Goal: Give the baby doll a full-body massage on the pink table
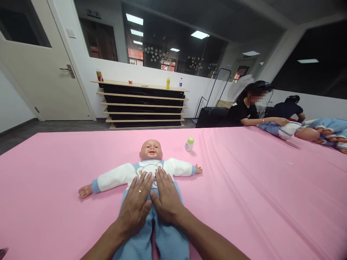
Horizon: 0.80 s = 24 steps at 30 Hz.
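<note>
A baby doll (151,148) lies face up on a pink-covered table (238,195), its arms spread wide. It wears a white top with light blue cuffs and a bear print, and blue trousers. My left hand (137,202) rests flat on the doll's belly, fingers stretched out, with a ring on one finger. Beside it, my right hand (166,198) also lies flat on the belly, its fingertips up on the bear print. Both hands are open and hold nothing; they partly cover the print and the waist of the trousers.
A small white bottle with a green cap (189,144) stands right of the doll's head. At the far right a co-worker (245,108) handles another doll (306,133), with a second person behind. Stacked boards (143,104) carrying a few bottles stand against the back wall.
</note>
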Each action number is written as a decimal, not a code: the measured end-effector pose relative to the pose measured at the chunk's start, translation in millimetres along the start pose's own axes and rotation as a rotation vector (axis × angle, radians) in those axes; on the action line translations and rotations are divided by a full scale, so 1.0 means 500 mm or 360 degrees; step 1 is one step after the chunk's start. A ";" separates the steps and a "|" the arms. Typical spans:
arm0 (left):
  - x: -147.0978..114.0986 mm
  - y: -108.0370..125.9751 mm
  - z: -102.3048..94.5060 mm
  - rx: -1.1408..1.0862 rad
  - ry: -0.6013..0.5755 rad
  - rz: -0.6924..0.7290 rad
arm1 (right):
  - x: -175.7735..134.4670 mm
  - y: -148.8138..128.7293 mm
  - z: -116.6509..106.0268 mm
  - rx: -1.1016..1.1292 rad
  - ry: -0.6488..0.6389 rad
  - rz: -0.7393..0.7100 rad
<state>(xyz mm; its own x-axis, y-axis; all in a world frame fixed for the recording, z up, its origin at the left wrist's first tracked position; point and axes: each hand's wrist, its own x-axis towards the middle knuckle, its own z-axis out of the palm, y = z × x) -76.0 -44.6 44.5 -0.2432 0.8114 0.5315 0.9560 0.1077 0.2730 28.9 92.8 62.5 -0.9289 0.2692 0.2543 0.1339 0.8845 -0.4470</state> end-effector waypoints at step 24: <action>-0.017 -0.014 0.046 -0.0216 0.0282 -0.0703 | 0.010 -0.056 -0.053 -0.0018 -0.0155 -0.0355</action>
<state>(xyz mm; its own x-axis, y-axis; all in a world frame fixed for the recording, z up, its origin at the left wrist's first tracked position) -76.9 -39.2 19.3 -0.6556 0.5937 0.4666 0.7282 0.3337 0.5986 29.7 79.2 98.8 -0.9648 0.0288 0.2614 -0.0752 0.9223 -0.3790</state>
